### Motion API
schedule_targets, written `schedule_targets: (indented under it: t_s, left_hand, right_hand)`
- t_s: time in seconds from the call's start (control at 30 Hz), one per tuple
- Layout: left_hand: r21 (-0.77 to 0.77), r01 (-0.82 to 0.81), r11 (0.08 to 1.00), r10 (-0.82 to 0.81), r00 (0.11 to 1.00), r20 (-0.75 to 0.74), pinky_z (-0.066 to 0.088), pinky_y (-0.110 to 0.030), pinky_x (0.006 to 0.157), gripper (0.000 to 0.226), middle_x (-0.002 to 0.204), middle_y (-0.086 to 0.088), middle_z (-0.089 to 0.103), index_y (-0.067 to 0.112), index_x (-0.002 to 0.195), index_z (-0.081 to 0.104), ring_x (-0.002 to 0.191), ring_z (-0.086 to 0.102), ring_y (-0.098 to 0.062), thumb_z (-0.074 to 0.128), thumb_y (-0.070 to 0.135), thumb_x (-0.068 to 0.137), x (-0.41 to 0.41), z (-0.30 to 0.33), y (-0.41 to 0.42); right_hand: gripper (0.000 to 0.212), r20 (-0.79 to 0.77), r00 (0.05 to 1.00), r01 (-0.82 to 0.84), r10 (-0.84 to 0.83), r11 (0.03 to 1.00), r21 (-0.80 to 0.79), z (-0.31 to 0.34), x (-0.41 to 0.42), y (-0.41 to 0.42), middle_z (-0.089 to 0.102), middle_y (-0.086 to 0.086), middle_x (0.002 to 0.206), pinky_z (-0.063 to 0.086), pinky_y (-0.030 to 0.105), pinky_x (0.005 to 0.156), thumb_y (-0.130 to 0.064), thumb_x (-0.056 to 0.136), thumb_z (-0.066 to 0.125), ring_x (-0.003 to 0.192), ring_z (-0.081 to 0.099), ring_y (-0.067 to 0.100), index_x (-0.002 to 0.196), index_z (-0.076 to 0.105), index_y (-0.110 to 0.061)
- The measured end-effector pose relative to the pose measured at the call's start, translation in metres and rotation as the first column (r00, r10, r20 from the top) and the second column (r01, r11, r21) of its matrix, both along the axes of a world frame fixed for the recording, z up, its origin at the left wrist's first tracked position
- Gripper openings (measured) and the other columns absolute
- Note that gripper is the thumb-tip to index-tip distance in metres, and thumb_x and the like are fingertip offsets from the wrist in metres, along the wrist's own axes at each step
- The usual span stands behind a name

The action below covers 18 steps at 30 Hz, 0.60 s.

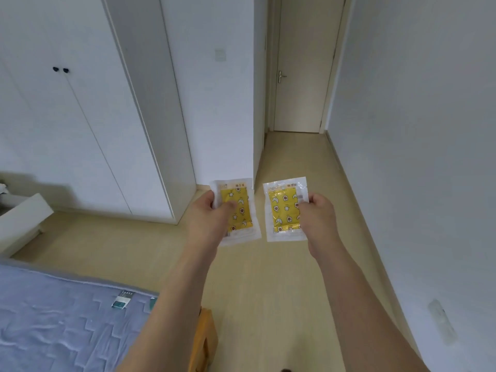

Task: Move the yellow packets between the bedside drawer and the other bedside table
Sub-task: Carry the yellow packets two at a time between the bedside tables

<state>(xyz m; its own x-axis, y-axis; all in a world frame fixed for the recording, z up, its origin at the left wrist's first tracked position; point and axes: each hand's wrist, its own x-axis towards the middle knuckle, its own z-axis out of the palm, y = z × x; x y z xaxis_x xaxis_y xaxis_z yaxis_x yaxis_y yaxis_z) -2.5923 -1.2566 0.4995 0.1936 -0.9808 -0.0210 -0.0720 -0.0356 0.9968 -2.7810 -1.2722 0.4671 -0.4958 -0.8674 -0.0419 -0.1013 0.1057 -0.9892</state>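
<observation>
I hold two yellow packets out in front of me above the floor, one in each hand. Each is a clear plastic sleeve with a yellow insert printed with stars and moons. My left hand [212,218] pinches the left yellow packet [241,210] by its left edge. My right hand [318,218] pinches the right yellow packet [283,210] by its right edge. Both packets hang upright, side by side, with a small gap between them. No bedside table or drawer is clearly in view.
A bed with a blue-grey quilted cover [61,318] fills the lower left, with a wooden frame corner [205,336]. White wardrobe doors [80,116] stand at left. A closed door [303,71] ends a narrow hallway ahead. A white wall [416,157] runs along the right.
</observation>
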Motion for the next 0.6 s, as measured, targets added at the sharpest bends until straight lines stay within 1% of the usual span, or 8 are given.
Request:
schedule_targets:
  t_s: [0.07,0.13,0.2,0.27,0.37,0.47,0.57,0.6]
  left_hand:
    - [0.002,-0.026,1.0,0.026,1.0,0.011,0.06,-0.047,0.077,0.01,0.087,0.0,0.075,0.017,0.092,0.068,0.081,0.073,-0.021,0.063,0.009,0.088,0.001,-0.007,-0.053]
    - [-0.007,-0.064,0.998,0.064,0.998,0.026,0.059,-0.047,0.075,0.009,0.086,-0.002,0.075,0.017,0.088,0.068,0.08,0.073,-0.022,0.063,0.009,0.088,0.003,-0.013,-0.108]
    - [-0.006,-0.111,0.994,0.111,0.992,0.059,0.059,-0.045,0.074,0.008,0.086,-0.003,0.075,0.017,0.085,0.067,0.08,0.073,-0.022,0.064,0.01,0.087,0.009,-0.012,-0.164]
    - [-0.008,-0.152,0.988,0.152,0.985,0.079,0.059,-0.04,0.07,0.006,0.086,-0.004,0.075,0.015,0.087,0.066,0.08,0.073,-0.022,0.064,0.01,0.088,0.019,-0.004,-0.216]
    - [-0.033,-0.237,0.971,0.238,0.969,0.066,0.059,-0.033,0.068,0.008,0.086,0.0,0.074,0.016,0.09,0.067,0.079,0.073,-0.018,0.062,0.009,0.089,0.041,0.012,-0.284]
    - [-0.041,-0.319,0.947,0.321,0.946,0.046,0.059,-0.035,0.069,0.011,0.084,0.001,0.075,0.017,0.087,0.067,0.076,0.073,-0.017,0.061,0.008,0.089,0.071,0.019,-0.34]
    - [-0.009,-0.402,0.916,0.402,0.915,0.016,0.059,-0.034,0.069,0.01,0.086,-0.001,0.075,0.016,0.089,0.067,0.08,0.073,-0.019,0.061,0.008,0.089,0.108,0.009,-0.394]
    - [0.003,-0.426,0.905,0.426,0.905,0.006,0.059,-0.035,0.07,0.009,0.088,-0.001,0.075,0.015,0.091,0.067,0.082,0.073,-0.02,0.062,0.009,0.09,0.121,0.005,-0.412]
  right_hand:
    - [0.02,0.013,0.999,-0.034,0.034,0.999,-0.006,-0.009,0.002,-0.061,0.063,0.022,0.091,0.042,0.032,0.064,-0.014,0.091,0.046,0.07,0.051,0.018,0.097,0.056,0.002]
    - [0.021,0.024,0.998,-0.064,0.065,0.998,-0.027,-0.015,0.004,-0.126,0.063,0.023,0.099,0.041,0.032,0.064,-0.015,0.09,0.046,0.07,0.05,0.017,0.097,0.056,0.003]
    - [0.02,0.032,0.993,-0.116,0.117,0.993,-0.034,-0.014,0.009,-0.192,0.062,0.023,0.088,0.04,0.032,0.065,-0.013,0.089,0.045,0.069,0.05,0.017,0.095,0.057,0.002]
    - [0.02,0.025,0.984,-0.173,0.174,0.984,-0.036,-0.006,0.019,-0.252,0.057,0.015,0.078,0.039,0.031,0.064,-0.011,0.089,0.043,0.069,0.048,0.017,0.094,0.058,0.001]
    - [0.02,-0.009,0.968,-0.249,0.249,0.967,-0.052,0.009,0.046,-0.335,0.052,0.022,0.079,0.035,0.031,0.063,-0.01,0.089,0.042,0.067,0.043,0.017,0.095,0.055,0.004]
    - [0.015,-0.042,0.937,-0.349,0.347,0.936,-0.039,0.015,0.086,-0.406,0.04,0.008,0.071,0.028,0.03,0.062,-0.007,0.09,0.041,0.066,0.035,0.018,0.084,0.048,0.005]
    - [0.019,-0.064,0.893,-0.447,0.445,0.894,-0.023,0.008,0.131,-0.472,0.042,0.016,0.072,0.032,0.031,0.063,-0.011,0.089,0.042,0.067,0.041,0.017,0.087,0.049,0.007]
    - [0.02,-0.065,0.879,-0.474,0.472,0.88,-0.021,0.004,0.147,-0.495,0.044,0.014,0.072,0.034,0.032,0.063,-0.012,0.088,0.042,0.068,0.044,0.018,0.089,0.049,0.007]
